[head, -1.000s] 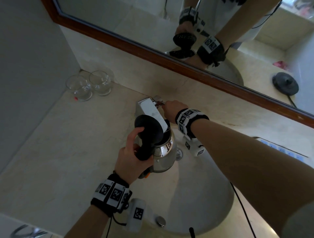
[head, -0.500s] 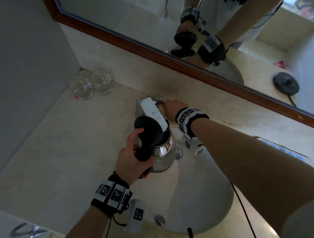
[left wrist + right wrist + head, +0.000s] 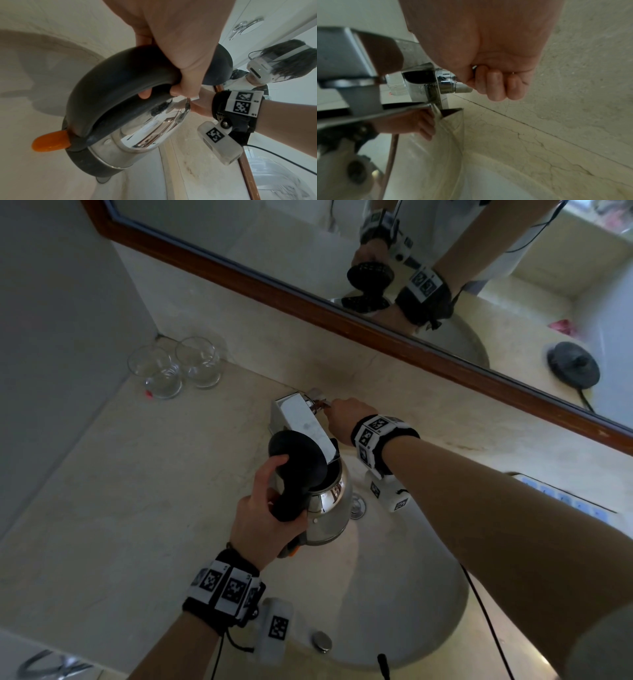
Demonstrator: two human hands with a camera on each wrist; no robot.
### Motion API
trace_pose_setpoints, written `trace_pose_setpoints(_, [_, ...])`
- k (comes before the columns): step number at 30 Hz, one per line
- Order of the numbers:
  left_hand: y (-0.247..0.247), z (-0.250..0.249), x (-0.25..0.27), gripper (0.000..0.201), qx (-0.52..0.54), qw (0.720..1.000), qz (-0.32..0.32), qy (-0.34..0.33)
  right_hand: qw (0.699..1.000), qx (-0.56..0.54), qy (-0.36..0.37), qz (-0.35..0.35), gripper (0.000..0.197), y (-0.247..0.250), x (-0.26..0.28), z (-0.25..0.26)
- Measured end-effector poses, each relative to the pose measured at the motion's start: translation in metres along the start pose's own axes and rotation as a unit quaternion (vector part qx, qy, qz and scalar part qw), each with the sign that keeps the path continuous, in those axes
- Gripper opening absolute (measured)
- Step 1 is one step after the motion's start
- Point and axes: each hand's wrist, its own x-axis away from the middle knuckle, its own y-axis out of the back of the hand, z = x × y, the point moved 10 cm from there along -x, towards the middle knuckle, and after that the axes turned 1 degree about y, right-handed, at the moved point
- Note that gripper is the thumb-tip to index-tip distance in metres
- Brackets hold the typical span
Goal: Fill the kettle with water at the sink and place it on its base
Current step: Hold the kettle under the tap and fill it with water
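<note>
A shiny steel kettle (image 3: 330,508) with a black handle and raised black lid (image 3: 294,453) hangs over the sink basin (image 3: 404,583), its mouth under the square chrome faucet (image 3: 298,416). My left hand (image 3: 263,508) grips the kettle handle (image 3: 120,81); an orange switch (image 3: 51,140) sticks out at the handle's foot. My right hand (image 3: 346,412) curls round the faucet lever (image 3: 462,86) beside the faucet body (image 3: 351,60). Whether water is flowing cannot be told. The round black kettle base (image 3: 573,369) shows only as a reflection in the mirror.
Two empty glasses (image 3: 161,374) (image 3: 200,362) stand in the back left corner of the marble counter (image 3: 102,491). A wood-framed mirror (image 3: 274,289) runs along the wall behind the faucet. A drain plug (image 3: 358,503) sits in the basin. A black cable (image 3: 486,618) trails along the basin's right rim.
</note>
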Motion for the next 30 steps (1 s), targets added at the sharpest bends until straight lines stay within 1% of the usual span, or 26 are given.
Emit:
trace_pose_setpoints(4, [-0.0018, 0.0003, -0.0014, 0.087, 0.006, 1.000, 0.005, -0.002, 1.000, -0.004, -0.004, 0.003, 0.025, -0.0007, -0.0003, -0.0010])
trace_pose_setpoints(14, [-0.0018, -0.0002, -0.0018, 0.088, -0.006, 1.000, 0.003, -0.011, 1.000, 0.011, -0.002, 0.009, 0.023, -0.0017, -0.0017, 0.0001])
trace_pose_setpoints(22, [-0.0021, -0.0015, -0.0033, 0.089, 0.008, 1.000, 0.004, -0.003, 1.000, -0.002, -0.011, 0.004, 0.028, -0.0039, -0.0050, -0.0027])
trace_pose_setpoints(25, [-0.0026, -0.0022, -0.0035, 0.089, 0.006, 1.000, 0.005, -0.011, 1.000, -0.002, -0.013, 0.002, 0.027, -0.0038, -0.0055, -0.0029])
trace_pose_setpoints(30, [-0.0027, -0.0020, -0.0038, 0.087, 0.007, 1.000, 0.001, -0.006, 1.000, -0.006, -0.007, -0.003, 0.026, -0.0028, -0.0046, -0.0022])
